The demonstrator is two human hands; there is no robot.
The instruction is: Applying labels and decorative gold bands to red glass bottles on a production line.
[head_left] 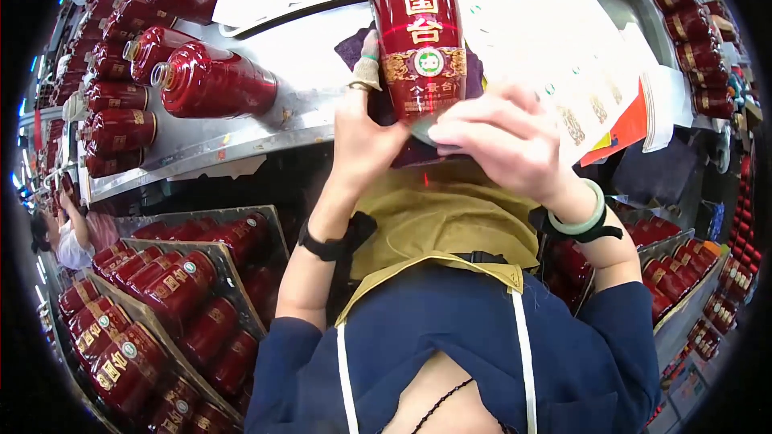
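A red glass bottle with gold and white label markings [420, 32] lies on a dark purple cloth [351, 48], its neck pointing away from me. My left hand [359, 133] grips the bottle's lower left side, with pale covers on a finger. At the bottle's base, my right hand [511, 135] is bent in a pinch, its fingertips blurred by motion. A pale, greenish translucent edge [423, 130] shows by these fingertips; I cannot tell what it is.
Unlabelled red bottles [213, 80] lie on the table's left side. Label sheets [531, 32] cover its right part, beside an orange-red sheet [623, 124]. Crates of labelled bottles [169, 281] stand below on the left, another crate [679, 277] on the right. A person [72, 233] is at far left.
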